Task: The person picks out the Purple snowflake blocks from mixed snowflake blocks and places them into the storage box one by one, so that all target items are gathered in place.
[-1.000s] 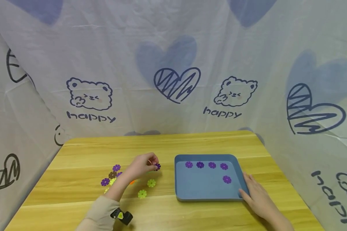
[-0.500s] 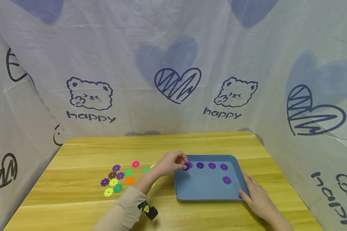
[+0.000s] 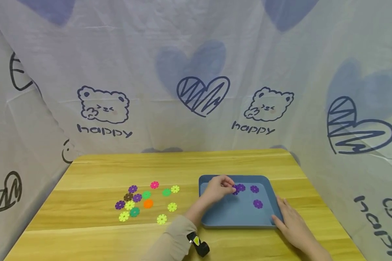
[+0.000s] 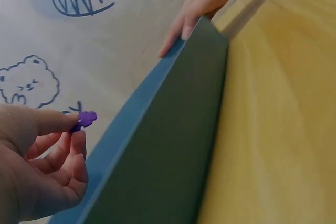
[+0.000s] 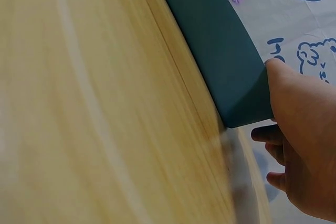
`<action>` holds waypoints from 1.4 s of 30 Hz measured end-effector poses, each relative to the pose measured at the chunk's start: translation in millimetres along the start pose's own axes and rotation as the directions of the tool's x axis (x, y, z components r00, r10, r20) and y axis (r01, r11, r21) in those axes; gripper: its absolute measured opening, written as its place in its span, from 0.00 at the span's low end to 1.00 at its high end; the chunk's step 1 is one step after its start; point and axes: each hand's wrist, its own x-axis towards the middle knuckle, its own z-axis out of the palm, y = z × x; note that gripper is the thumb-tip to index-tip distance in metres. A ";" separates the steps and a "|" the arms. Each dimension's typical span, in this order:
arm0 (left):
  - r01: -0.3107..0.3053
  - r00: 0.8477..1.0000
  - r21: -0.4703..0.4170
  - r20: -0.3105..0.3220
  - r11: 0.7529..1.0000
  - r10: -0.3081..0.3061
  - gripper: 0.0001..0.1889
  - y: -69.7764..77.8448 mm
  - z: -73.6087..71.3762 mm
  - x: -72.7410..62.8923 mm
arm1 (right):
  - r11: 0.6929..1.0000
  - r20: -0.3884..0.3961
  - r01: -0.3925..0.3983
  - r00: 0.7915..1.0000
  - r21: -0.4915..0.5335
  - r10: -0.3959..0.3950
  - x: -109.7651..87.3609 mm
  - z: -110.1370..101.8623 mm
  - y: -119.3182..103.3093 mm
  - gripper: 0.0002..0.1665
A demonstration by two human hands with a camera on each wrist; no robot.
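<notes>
In the head view my left hand [image 3: 217, 189] is over the blue tray [image 3: 230, 215], its thumb and fingertips pinching a purple flower-shaped disc [image 3: 235, 189]. The left wrist view shows that disc [image 4: 85, 119] standing out past the fingertips. Several purple discs lie in the tray: one shows beside the held disc, another purple disc [image 3: 254, 189] farther right, and a lower purple disc [image 3: 258, 204] in front of it. The tray's back-left part is hidden by my left hand. At the front-right corner my right hand [image 3: 292, 224] holds the tray, thumb on the rim and fingers along the outer wall.
Left of the tray, loose flower discs lie scattered on the wooden table [image 3: 94, 235]: a pink disc [image 3: 154, 185], an orange disc [image 3: 148, 203], a brown disc [image 3: 128, 197], and several yellow, green and purple ones. A printed cloth [image 3: 156, 119] hangs behind and at both sides.
My left hand has carried the purple disc rightward from the table, past the tray's left rim, to above the row of discs inside. My right hand has stayed at the tray's corner.
</notes>
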 end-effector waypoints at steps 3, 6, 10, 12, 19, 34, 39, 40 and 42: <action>0.040 0.999 -0.009 -0.037 0.999 -0.040 0.06 -1.7 14.7 1.2 | 1.000 -0.015 0.013 1.000 -0.002 -0.013 -0.1 0.4 1.4 0.42; 0.073 0.995 0.016 -0.067 0.997 -0.072 0.06 -1.9 27.6 1.6 | 1.000 -0.009 0.011 1.000 0.000 -0.011 0.0 0.7 1.8 0.42; 0.092 0.992 0.085 -0.094 0.992 -0.084 0.07 -3.8 42.7 3.5 | 1.000 -0.003 0.005 1.000 0.001 -0.005 0.6 1.5 2.3 0.42; 0.094 0.990 0.139 -0.115 0.986 -0.078 0.07 -4.6 48.4 4.1 | 1.000 -0.003 0.005 1.000 0.003 -0.004 0.8 1.6 2.5 0.42; 0.082 0.989 0.327 -0.141 0.942 -0.037 0.09 -3.7 56.7 0.8 | 1.000 0.010 -0.001 1.000 0.010 0.001 1.1 -0.3 0.5 0.43; 0.044 0.992 0.422 -0.125 0.906 0.010 0.12 -5.0 55.0 -1.0 | 1.000 0.006 0.002 1.000 0.013 -0.002 1.0 -1.6 2.1 0.43; 0.016 0.999 0.294 -0.047 0.956 -0.002 0.10 4.5 32.7 -13.0 | 1.000 -0.012 0.014 1.000 0.011 -0.014 -0.7 0.9 1.3 0.42; 0.001 1.000 0.291 -0.028 0.957 0.008 0.09 8.6 25.7 -16.8 | 1.000 -0.019 0.017 1.000 0.009 -0.017 -1.0 1.4 1.3 0.42; -0.034 0.999 0.291 -0.003 0.956 0.037 0.10 17.2 10.8 -23.7 | 1.000 -0.026 0.019 0.999 0.006 -0.019 -1.3 1.8 1.6 0.42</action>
